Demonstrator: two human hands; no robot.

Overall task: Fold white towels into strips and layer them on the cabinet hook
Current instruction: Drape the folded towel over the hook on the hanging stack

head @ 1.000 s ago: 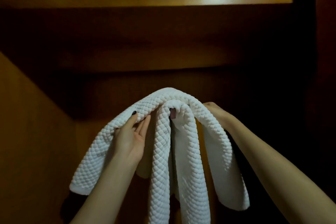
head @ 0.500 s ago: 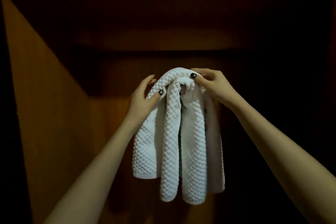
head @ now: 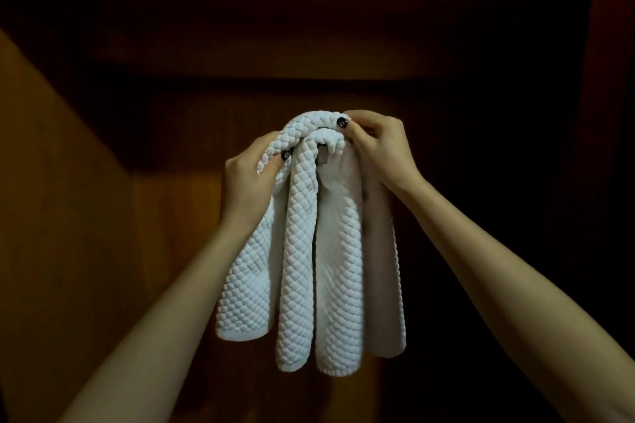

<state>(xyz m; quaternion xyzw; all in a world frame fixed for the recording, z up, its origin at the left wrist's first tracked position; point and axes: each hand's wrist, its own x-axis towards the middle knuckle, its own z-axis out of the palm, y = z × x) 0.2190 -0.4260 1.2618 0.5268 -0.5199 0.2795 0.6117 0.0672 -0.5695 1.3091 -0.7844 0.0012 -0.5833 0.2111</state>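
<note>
Two hands work at the cabinet hook [head: 322,157], where white towels [head: 299,251] hang in four strips; in this dim light they look like two towels. The left hand [head: 245,178] grips the outer fold's left side, and the right hand [head: 379,144] pinches its top.

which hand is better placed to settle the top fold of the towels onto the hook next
Right, probably. The right hand pinches the top fold of the towels right beside the hook, so a small tug would seat it. The left hand grips the outer strip lower, on the left drape.
</note>
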